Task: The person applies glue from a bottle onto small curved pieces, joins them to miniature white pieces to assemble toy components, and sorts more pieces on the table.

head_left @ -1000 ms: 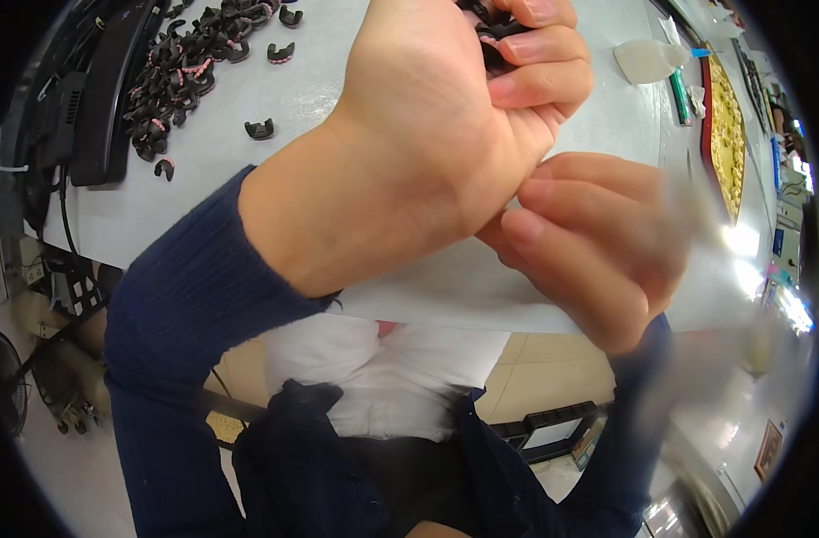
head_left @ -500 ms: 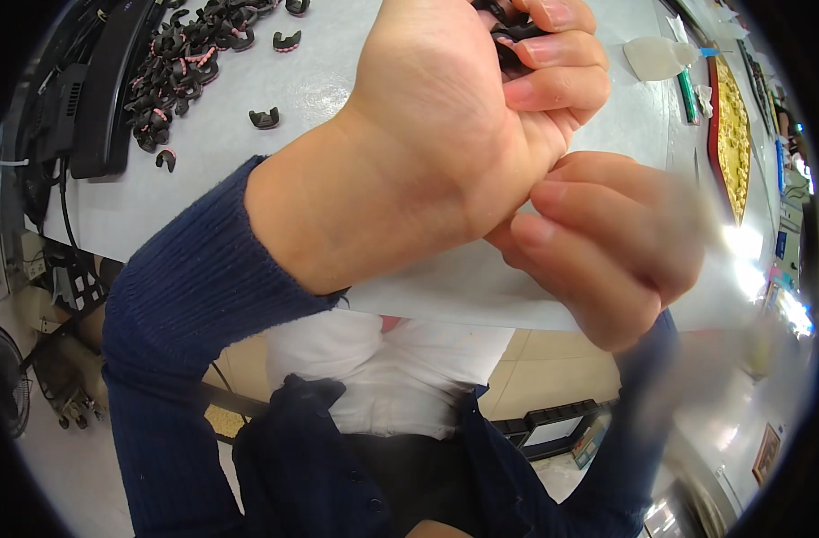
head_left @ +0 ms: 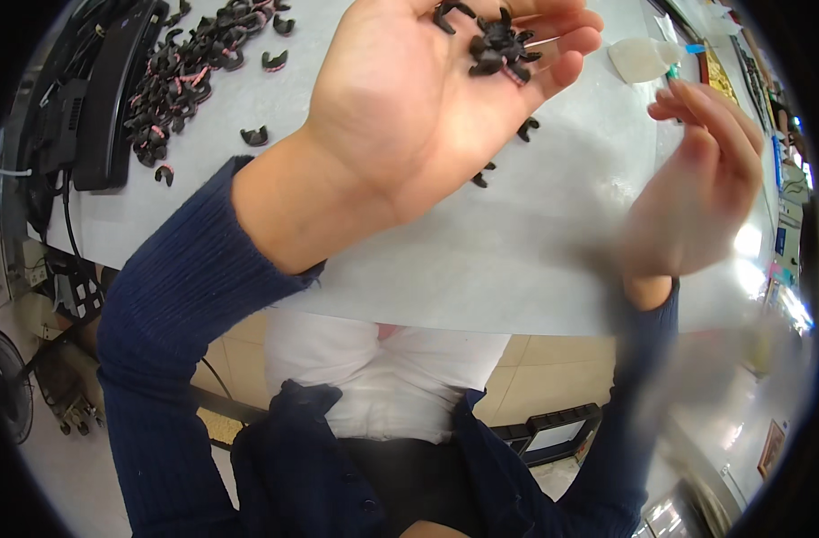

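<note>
My left hand [head_left: 396,117] is turned palm up, fingers loosely curled, with several small black curved pieces [head_left: 499,45] edged with pink beads lying in it. The far fingertips run out of the picture's top. On the white table below that hand lie two more black pieces, one [head_left: 528,129] near the fingers and one [head_left: 484,175] by the wrist. My right hand [head_left: 701,184], smeared by motion, is raised at the right with its fingers apart and nothing visible in them. Nearest to it stands a translucent squeeze bottle [head_left: 638,61] with a blue tip.
A heap of black and pink pieces [head_left: 181,90] spreads over the table's far left, with a few strays [head_left: 254,136] beside it. Left of the heap is a long black device [head_left: 113,99] with cables. A gold-coloured panel [head_left: 719,76] lies beyond my right hand.
My left hand has opened out and shifted left, showing the pieces in its palm. My right hand has left the left wrist and moved up and right toward the bottle.
</note>
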The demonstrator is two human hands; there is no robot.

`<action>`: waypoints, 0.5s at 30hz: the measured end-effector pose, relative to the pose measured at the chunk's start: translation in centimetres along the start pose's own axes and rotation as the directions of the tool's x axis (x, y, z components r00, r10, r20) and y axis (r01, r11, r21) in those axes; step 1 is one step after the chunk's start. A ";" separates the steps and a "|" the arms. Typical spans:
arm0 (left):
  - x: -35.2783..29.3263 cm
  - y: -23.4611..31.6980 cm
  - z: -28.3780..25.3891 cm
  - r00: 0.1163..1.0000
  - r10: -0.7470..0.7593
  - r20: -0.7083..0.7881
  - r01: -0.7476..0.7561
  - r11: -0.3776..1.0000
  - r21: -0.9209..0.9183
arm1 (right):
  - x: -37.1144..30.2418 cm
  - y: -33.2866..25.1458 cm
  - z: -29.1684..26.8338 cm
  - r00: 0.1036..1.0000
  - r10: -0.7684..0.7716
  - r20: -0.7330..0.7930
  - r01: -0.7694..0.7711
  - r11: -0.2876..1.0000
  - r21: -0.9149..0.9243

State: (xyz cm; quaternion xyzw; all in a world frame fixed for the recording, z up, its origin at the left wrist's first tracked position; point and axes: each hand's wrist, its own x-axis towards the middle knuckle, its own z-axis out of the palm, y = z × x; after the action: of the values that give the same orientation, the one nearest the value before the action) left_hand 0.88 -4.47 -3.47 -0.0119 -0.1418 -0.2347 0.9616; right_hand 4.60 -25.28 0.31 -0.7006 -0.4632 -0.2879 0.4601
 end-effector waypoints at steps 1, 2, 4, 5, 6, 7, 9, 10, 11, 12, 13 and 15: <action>-0.3 -0.4 0.4 1.000 -0.004 -0.019 0.004 1.000 -0.011 | -0.5 0.3 0.0 0.998 0.063 0.008 -0.062 0.996 -0.059; -0.2 -0.8 0.7 0.999 -0.009 -0.036 0.009 1.000 -0.023 | -0.7 0.6 -0.1 0.992 0.126 0.012 -0.124 0.985 -0.120; -0.8 -0.5 1.9 0.996 -0.002 -0.088 0.000 1.000 -0.016 | 0.3 0.4 0.5 0.979 0.008 0.205 0.016 0.993 -0.118; -0.8 -0.7 2.4 0.994 0.000 -0.113 -0.002 1.000 -0.015 | 0.8 -0.5 0.6 0.952 0.021 0.304 0.034 0.984 -0.175; -0.7 -0.7 2.6 0.991 0.001 -0.135 -0.004 1.000 -0.021 | 0.9 -0.5 0.8 0.953 0.021 0.302 0.035 0.983 -0.180; -0.6 -1.1 2.9 0.988 0.001 -0.157 -0.006 1.000 -0.028 | 0.9 -0.4 0.9 0.949 0.008 0.314 0.040 0.988 -0.147; -0.5 -1.1 3.3 0.979 0.001 -0.203 -0.009 0.999 -0.040 | 1.0 -0.4 1.1 0.946 -0.005 0.323 0.045 0.992 -0.119; -0.4 -1.2 3.5 0.974 0.000 -0.227 -0.011 0.999 -0.046 | 1.1 -0.4 1.1 0.952 0.025 0.305 0.011 0.993 -0.114; -0.1 -1.3 3.7 0.968 -0.001 -0.250 -0.013 0.999 -0.052 | 1.1 -0.4 1.1 0.957 0.055 0.286 -0.024 0.994 -0.110; 0.1 -1.3 3.8 0.961 0.004 -0.276 -0.020 0.998 -0.055 | 1.1 -0.1 1.1 0.958 0.054 0.283 -0.023 0.994 -0.110; 0.3 -1.1 3.9 0.954 0.008 -0.301 -0.026 0.998 -0.058 | 1.0 0.2 1.2 0.960 0.062 0.273 -0.045 0.997 -0.068; 0.4 -1.1 4.3 0.937 0.014 -0.350 -0.040 0.997 -0.066 | 1.2 0.2 1.1 0.962 0.071 0.263 -0.066 0.997 -0.028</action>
State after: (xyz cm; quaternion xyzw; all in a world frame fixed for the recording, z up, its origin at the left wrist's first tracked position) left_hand -0.43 -5.29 0.67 -0.0066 0.0395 -0.2248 0.9736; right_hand 5.27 -23.88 0.80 -0.7525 -0.4932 -0.1802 0.3974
